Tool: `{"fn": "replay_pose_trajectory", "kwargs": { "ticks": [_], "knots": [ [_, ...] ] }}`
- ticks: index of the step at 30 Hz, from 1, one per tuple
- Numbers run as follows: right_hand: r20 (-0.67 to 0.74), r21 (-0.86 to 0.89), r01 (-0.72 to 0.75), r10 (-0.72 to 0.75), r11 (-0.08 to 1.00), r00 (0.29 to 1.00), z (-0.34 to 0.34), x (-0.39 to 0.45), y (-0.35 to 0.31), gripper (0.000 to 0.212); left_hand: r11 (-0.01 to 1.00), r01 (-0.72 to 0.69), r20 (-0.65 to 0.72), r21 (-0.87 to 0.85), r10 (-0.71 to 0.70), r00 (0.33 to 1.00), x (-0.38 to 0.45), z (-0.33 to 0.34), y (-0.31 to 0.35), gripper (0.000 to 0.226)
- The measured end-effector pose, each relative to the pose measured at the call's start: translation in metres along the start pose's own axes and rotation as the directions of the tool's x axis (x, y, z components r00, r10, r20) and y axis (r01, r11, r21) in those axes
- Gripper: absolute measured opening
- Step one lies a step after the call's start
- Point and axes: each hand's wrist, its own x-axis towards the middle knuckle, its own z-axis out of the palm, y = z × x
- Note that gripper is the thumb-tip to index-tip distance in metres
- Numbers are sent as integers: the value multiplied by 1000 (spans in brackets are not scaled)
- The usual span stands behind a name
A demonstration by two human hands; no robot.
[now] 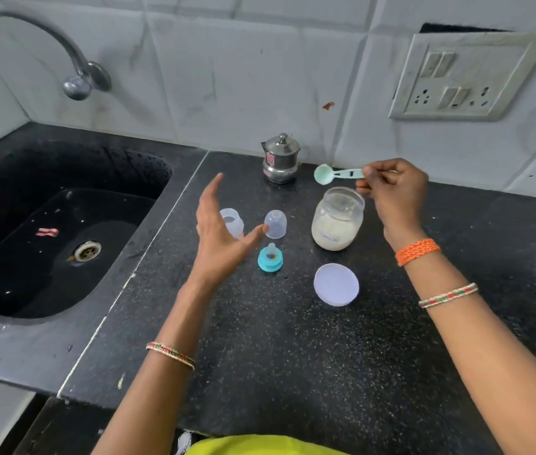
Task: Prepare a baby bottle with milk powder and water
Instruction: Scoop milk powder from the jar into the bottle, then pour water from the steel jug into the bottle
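My right hand (pixel 394 192) pinches the handle of a mint-green measuring scoop (pixel 324 174), holding it level above and behind the open jar of milk powder (pixel 337 221). My left hand (pixel 219 231) hovers open, fingers spread, just in front of the small clear baby bottle (pixel 232 221), partly hiding it. The bottle stands open on the black counter. Its clear dome cap (pixel 276 223) stands beside it. The teal ring with the teat (pixel 270 259) sits in front of the cap. The jar's white lid (pixel 336 284) lies flat nearer to me.
A small steel lidded pot (pixel 280 159) stands at the back against the tiled wall. A black sink (pixel 50 231) with a steel tap (pixel 76 73) lies to the left. A wall socket plate (pixel 463 77) is at upper right. The black counter (pixel 293 356) stretches toward me.
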Motion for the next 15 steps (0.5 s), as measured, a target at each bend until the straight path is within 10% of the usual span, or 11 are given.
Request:
{"fn": "replay_pose_trajectory", "kwargs": {
  "ticks": [10,15],
  "knots": [
    [-77,-311,103,-133,945,988,-28,20,39,7,986,-47,196,-163,79,977,40,98,61,57],
    [104,-370,131,-99,920,990,-10,27,43,7,987,89,225,-134,-57,973,55,118,53,51]
  ]
}}
